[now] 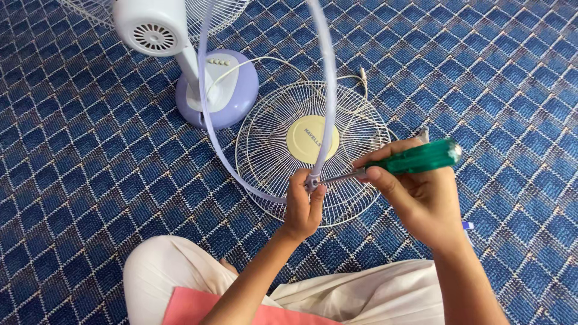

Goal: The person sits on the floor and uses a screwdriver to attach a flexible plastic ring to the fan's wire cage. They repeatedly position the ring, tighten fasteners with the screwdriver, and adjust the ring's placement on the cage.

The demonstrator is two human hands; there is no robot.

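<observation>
While the left hand (304, 207) pinches the clamp joint of a thin lilac plastic guard ring (328, 90), the right hand (418, 192) wraps a green-handled screwdriver (421, 157), tip at that joint. The ring looks light, springy and easily bent, best held near the clamp. Beyond, a white wire fan grille (265, 150) with a round cream centre badge lies on the blue carpet (72, 180) beside the lilac fan base (235, 96).

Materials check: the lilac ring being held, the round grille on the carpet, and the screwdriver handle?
Lilac ring: looks like smooth, slightly glossy plastic, a thin uniform band.
Round grille: thin wire spokes, likely cream-coated metal, with a plain cream disc at its centre.
Screwdriver handle: translucent green plastic with a shiny highlight; its shaft looks like bare metal.
</observation>
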